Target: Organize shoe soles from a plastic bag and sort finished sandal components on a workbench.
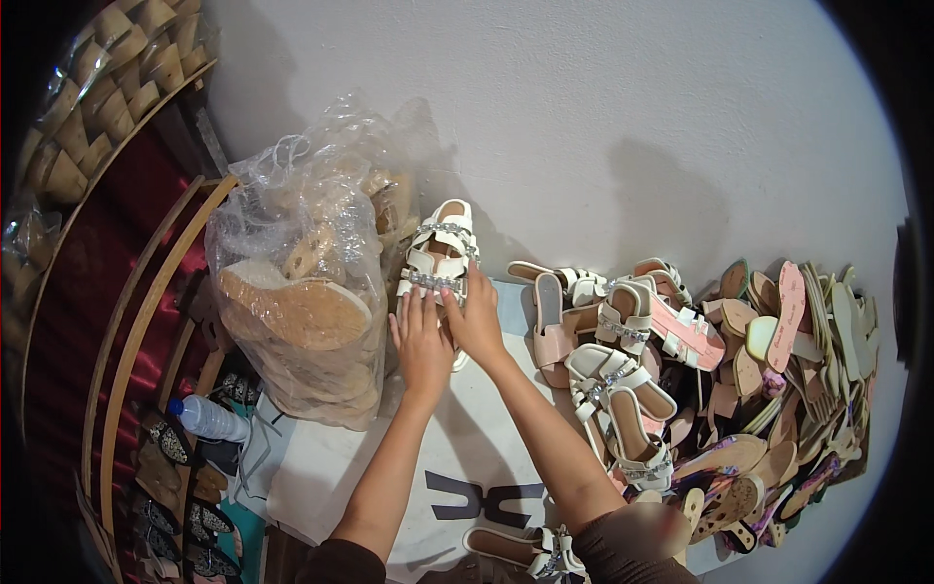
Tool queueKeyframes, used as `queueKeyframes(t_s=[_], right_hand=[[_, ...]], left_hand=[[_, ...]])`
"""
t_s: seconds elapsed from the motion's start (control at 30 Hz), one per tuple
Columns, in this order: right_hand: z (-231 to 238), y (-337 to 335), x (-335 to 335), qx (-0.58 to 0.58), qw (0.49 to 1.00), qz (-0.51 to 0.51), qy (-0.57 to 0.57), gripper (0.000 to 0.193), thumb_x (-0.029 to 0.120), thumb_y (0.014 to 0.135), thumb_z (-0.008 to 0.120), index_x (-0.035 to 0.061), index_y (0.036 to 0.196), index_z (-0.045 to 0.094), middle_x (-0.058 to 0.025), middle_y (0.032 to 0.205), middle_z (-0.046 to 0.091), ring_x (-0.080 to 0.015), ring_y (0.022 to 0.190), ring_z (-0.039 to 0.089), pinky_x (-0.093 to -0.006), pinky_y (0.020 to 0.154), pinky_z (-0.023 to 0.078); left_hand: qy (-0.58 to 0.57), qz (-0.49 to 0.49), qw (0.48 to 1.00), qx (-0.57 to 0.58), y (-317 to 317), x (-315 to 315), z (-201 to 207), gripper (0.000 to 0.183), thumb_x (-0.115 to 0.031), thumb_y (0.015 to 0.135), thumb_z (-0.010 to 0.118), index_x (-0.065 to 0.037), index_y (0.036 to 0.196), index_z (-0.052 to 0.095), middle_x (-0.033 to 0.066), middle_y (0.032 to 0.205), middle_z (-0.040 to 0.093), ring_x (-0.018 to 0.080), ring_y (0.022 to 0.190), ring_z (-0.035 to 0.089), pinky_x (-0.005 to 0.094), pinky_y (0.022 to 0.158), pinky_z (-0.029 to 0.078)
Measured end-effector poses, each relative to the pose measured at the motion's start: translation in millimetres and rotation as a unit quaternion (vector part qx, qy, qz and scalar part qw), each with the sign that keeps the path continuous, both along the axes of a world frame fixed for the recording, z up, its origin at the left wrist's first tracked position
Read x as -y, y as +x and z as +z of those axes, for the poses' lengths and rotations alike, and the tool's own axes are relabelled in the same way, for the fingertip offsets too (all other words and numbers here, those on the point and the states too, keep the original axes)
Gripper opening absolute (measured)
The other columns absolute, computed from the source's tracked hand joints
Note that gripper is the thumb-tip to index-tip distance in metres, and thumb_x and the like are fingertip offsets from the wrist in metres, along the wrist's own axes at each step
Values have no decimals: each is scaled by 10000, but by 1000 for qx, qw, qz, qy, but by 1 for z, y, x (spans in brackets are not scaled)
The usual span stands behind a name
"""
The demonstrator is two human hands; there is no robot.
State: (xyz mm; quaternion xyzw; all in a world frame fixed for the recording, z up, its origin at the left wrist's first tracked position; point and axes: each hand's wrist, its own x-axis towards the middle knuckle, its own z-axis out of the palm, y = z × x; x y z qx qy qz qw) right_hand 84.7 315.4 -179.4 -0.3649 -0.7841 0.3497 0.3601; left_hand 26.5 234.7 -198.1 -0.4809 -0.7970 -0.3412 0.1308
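Observation:
A pair of white sandals (449,216) with clear jewelled straps is close together beyond the middle of the table, toes toward the wall. My left hand (424,346) grips the nearer part, its fingertips over the lower jewelled strap and its thumb at the left side. From the right, my right hand (473,316) holds the same sandals, with fingers along their right edge and the thumb near the strap. Both hands nearly touch each other. Part of the sandals' near end is hidden beneath my hands.
A large clear plastic bag (365,384) of tan soles stands to the left. Finished sandals (623,389) and loose soles and insoles (778,360) pile up at right. Another white sandal (506,547) lies near my right elbow. A shelf holds shoes and a water bottle (209,419) at left.

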Motion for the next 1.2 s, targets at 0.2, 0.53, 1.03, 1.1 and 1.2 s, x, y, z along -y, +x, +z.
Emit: queueKeyframes(t_s=[0.2, 0.53, 1.03, 1.1, 1.2], right_hand=[[-14, 36, 32, 14, 983, 11, 182, 492, 176, 843, 482, -50, 1262, 359, -294, 1261, 344, -442, 1177, 312, -479, 994, 264], [-69, 194, 94, 113, 990, 19, 77, 326, -4, 705, 531, 16, 1029, 547, -171, 1022, 530, -339, 973, 488, -396, 851, 403], [-39, 307, -2, 216, 966, -108, 88, 307, 237, 788, 581, 63, 1035, 529, -111, 995, 553, -264, 1008, 488, -473, 925, 273], [-26, 300, 9, 214, 957, -108, 163, 239, 186, 766, 580, 84, 981, 556, -88, 944, 546, -247, 968, 497, -477, 932, 252], [1, 284, 19, 256, 892, -37, 371, 229, 101, 694, 547, 123, 921, 572, -54, 883, 534, -207, 911, 507, -450, 923, 273]], left_hand=[[32, -1, 999, -11, 26, 29, 1, 447, -178, 823, 510, -31, 1238, 429, 184, 1330, 337, 356, 1256, 285, 498, 1019, 204], [-103, -188, 975, 64, 124, 93, -57, 456, -209, 810, 511, -49, 1231, 442, 177, 1309, 365, 325, 1251, 311, 480, 1020, 224], [-8, -209, 965, 161, 193, 46, -34, 536, -197, 784, 572, -43, 1258, 373, 189, 1268, 367, 350, 1141, 411, 440, 939, 347], [19, -193, 975, 110, 185, 58, -19, 641, -228, 757, 616, -87, 1308, 320, 193, 1323, 291, 363, 1203, 333, 455, 982, 293], [17, -215, 967, -137, 173, 72, 7, 803, -278, 665, 714, -141, 1336, 294, 173, 1375, 230, 348, 1271, 219, 495, 1026, 208]])
